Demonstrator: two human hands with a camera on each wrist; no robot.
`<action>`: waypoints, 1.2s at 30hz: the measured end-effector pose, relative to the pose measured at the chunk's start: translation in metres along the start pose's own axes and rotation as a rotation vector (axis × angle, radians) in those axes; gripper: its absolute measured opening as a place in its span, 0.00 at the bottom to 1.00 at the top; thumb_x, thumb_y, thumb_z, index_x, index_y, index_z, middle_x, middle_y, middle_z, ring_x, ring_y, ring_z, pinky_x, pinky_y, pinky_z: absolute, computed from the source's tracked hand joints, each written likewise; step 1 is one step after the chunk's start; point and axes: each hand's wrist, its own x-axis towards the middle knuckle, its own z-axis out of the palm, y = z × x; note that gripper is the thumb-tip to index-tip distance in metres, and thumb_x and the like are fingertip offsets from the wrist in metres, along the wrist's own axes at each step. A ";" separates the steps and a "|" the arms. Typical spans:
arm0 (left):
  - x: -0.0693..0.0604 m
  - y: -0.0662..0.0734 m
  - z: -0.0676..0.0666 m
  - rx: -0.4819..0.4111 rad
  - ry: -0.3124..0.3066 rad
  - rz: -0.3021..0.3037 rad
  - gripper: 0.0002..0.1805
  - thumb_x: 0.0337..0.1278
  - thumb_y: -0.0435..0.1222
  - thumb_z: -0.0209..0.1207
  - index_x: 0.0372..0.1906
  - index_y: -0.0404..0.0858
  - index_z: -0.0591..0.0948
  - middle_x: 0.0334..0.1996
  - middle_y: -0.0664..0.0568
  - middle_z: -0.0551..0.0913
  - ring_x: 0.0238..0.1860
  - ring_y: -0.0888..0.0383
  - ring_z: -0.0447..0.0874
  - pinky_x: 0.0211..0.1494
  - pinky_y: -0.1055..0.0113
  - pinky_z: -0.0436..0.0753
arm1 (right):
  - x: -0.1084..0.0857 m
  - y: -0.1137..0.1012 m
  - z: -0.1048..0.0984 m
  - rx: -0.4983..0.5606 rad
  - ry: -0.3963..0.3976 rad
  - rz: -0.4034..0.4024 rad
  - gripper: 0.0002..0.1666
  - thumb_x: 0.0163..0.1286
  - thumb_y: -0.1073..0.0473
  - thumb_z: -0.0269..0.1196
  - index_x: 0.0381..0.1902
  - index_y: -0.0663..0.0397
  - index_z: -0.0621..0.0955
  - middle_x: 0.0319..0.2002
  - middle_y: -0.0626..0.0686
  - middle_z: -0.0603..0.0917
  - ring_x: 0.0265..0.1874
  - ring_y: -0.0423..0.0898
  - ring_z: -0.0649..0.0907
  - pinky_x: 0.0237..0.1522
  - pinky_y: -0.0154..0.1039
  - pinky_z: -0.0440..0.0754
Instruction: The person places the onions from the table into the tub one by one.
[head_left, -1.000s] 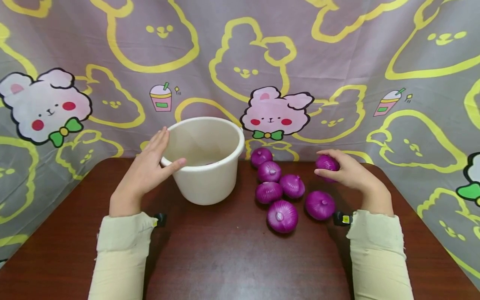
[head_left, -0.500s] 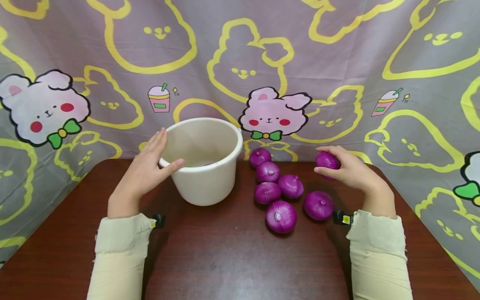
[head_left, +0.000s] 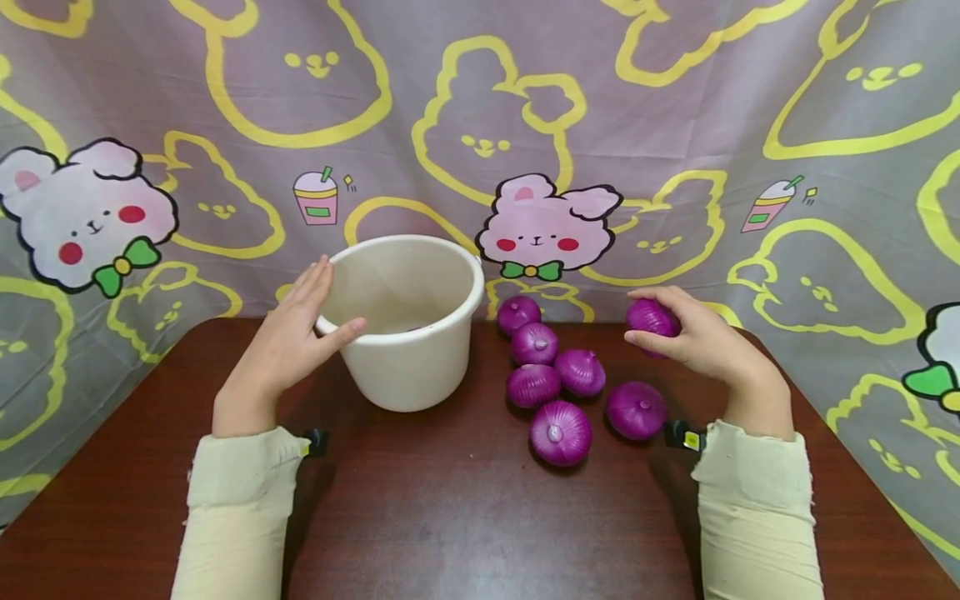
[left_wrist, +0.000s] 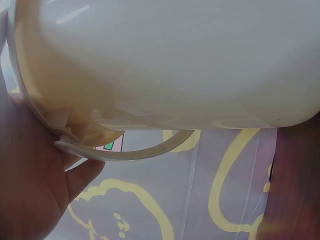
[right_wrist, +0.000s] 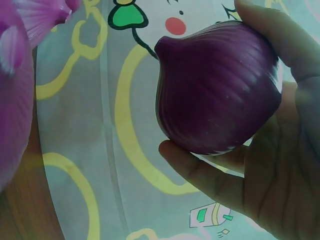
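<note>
With thumb and fingers spread, my left hand (head_left: 288,337) rests on the left rim of a cream plastic bucket (head_left: 408,371). The thumb lies over the front rim. In the left wrist view, the fingers (left_wrist: 82,177) are beside the bucket's handle (left_wrist: 145,152). My right hand (head_left: 697,342) holds a purple onion (head_left: 651,323) between thumb and fingers at the back right. Its pointed tip faces away from the palm in the right wrist view. Several more onions lie between bucket and right hand, including a front one (head_left: 561,433) and a separate right one (head_left: 636,411).
A dark reddish-brown table (head_left: 480,525) carries everything. Behind it hangs a grey-pink cloth (head_left: 390,167) with yellow outlines and cartoon rabbits. The front rim hides most of the bucket's floor.
The right hand has lifted slightly with its onion. The left hand keeps its place on the bucket rim. The whole head view has shifted a little.
</note>
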 end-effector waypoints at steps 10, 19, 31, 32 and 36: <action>0.001 -0.001 0.000 -0.005 0.008 0.003 0.52 0.64 0.62 0.52 0.80 0.36 0.46 0.81 0.51 0.40 0.82 0.47 0.37 0.75 0.31 0.50 | 0.002 -0.002 0.002 0.066 0.049 -0.054 0.36 0.64 0.57 0.70 0.68 0.54 0.72 0.61 0.62 0.74 0.50 0.51 0.77 0.41 0.18 0.76; -0.001 -0.001 -0.003 -0.001 0.010 0.007 0.52 0.64 0.62 0.53 0.79 0.36 0.46 0.81 0.48 0.41 0.82 0.46 0.38 0.75 0.30 0.50 | 0.003 -0.010 0.003 0.067 0.110 -0.104 0.33 0.62 0.58 0.72 0.65 0.52 0.75 0.57 0.57 0.77 0.43 0.31 0.75 0.40 0.18 0.76; 0.002 0.000 0.004 -0.018 0.008 0.022 0.52 0.64 0.61 0.53 0.79 0.35 0.46 0.81 0.48 0.41 0.82 0.47 0.38 0.78 0.36 0.49 | -0.002 -0.016 0.004 0.054 0.079 -0.124 0.33 0.64 0.54 0.70 0.66 0.49 0.74 0.60 0.57 0.76 0.50 0.31 0.73 0.45 0.16 0.73; 0.002 0.000 0.004 -0.018 0.009 0.021 0.52 0.64 0.61 0.53 0.79 0.36 0.46 0.81 0.49 0.41 0.82 0.47 0.38 0.78 0.36 0.49 | -0.002 -0.017 0.004 0.056 0.074 -0.121 0.34 0.64 0.54 0.70 0.67 0.48 0.74 0.61 0.57 0.76 0.52 0.33 0.73 0.46 0.15 0.73; 0.001 -0.001 0.002 -0.014 0.011 0.017 0.52 0.64 0.61 0.53 0.79 0.36 0.46 0.81 0.49 0.41 0.82 0.48 0.37 0.78 0.36 0.49 | 0.001 -0.021 0.005 0.060 0.058 -0.124 0.34 0.64 0.53 0.70 0.67 0.47 0.74 0.62 0.55 0.75 0.54 0.42 0.74 0.48 0.15 0.72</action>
